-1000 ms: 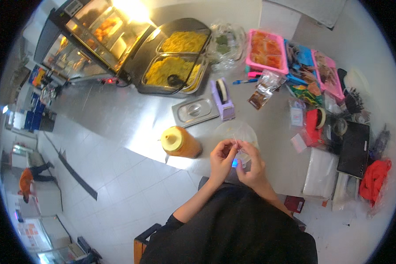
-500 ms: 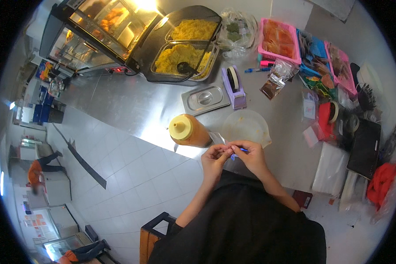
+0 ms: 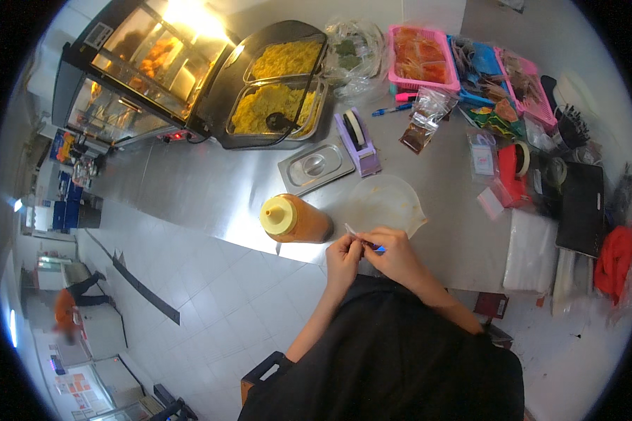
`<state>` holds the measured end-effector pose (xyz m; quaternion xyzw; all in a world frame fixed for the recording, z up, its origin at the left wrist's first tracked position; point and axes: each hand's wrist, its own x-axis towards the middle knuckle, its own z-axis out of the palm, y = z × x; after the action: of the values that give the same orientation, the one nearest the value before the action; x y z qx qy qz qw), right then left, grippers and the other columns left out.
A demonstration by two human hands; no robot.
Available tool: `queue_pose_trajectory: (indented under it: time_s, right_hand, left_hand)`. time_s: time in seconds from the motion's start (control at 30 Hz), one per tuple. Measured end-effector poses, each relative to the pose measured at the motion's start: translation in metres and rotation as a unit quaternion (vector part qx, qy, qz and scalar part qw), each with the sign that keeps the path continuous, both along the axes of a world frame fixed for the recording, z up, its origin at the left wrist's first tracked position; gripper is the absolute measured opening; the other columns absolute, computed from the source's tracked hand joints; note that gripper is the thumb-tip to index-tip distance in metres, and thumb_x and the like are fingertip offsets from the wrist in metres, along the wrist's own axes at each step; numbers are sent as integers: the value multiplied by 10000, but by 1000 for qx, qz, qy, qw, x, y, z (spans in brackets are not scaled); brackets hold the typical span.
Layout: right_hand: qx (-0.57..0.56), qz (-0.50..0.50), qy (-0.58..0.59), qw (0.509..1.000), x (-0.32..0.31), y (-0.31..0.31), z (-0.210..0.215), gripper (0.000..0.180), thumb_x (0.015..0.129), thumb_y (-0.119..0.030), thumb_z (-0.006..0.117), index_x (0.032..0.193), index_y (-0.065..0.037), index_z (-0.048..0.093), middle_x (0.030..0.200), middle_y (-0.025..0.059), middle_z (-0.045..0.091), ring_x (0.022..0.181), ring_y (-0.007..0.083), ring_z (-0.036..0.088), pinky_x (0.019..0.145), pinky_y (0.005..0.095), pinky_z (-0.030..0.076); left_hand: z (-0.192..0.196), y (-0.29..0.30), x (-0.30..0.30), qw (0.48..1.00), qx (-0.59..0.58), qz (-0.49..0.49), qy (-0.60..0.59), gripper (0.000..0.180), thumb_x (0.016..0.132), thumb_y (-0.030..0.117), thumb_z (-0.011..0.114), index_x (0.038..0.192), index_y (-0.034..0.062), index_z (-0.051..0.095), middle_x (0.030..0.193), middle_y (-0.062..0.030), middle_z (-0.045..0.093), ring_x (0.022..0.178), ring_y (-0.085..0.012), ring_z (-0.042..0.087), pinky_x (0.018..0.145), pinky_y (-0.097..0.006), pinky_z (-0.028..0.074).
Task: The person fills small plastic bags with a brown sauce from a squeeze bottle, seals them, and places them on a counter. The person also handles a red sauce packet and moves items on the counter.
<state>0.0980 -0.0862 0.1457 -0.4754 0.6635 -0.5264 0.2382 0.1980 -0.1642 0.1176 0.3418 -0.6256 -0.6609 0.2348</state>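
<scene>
1. Small clear packet pinched between both hands at the near edge of the surface; it looks light, thin and floppy, probably slippery, so best gripped at its edges.
2. Left hand and right hand both closed on it with their fingertips.
3. Just beyond: clear lid, orange squeeze bottle to the left.
4. Farther back: tape dispenser, steel lid.

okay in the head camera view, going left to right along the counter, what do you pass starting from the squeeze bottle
Orange squeeze bottle → steel lid → purple tape dispenser → clear plastic sheet → red tape roll → black flat case → red cloth.
</scene>
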Motion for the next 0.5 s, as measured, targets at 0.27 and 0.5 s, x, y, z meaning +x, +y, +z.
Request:
queue_pose_trajectory:
  time_s: [0.27,0.5]
  right_hand:
    - [13,-43,208,977,1,4,-11,251,627,5,565,877,6,552,749,121,514,698,259,528,619,318,440]
    - [1,-23,159,987,-18,-1,-19,197,628,23,567,824,9,554,726,103,486,657,245,522,581,295,439]
  left_hand:
    - [17,-2,-13,986,-96,-72,-119,199,745,130,464,671,-29,559,533,-92,532,493,-134,507,481,-252,398]
    - [16,-6,-21,938,-285,-67,-186,211,674,177,539,593,-16,518,503,-169,492,446,-308,488,464,-362,399]
